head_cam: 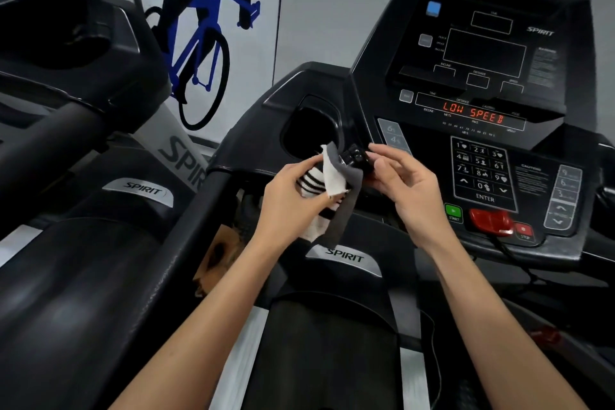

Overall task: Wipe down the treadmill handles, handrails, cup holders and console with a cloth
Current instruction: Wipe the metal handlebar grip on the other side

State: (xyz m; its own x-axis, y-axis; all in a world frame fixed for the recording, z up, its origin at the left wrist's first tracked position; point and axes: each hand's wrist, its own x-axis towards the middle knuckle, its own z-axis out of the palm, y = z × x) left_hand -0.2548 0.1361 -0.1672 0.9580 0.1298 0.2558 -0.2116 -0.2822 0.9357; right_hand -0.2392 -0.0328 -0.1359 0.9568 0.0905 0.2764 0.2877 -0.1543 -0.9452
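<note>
My left hand (293, 196) grips a grey, white and black-striped cloth (327, 191) just below the left cup holder (312, 130) of the black treadmill. The cloth is wrapped against a short black handle end with buttons (356, 156). My right hand (399, 180) holds that handle from the right, fingers curled round it. The console (482, 76) rises to the right; its red display reads LOW SPEED. A keypad (482, 173) lies beside my right hand.
A green start button (453, 211), a red safety key (491, 221) and a stop button sit under the keypad. The left handrail (186, 243) runs down towards me. A second treadmill (76, 83) stands close on the left. The belt (326, 359) lies below my arms.
</note>
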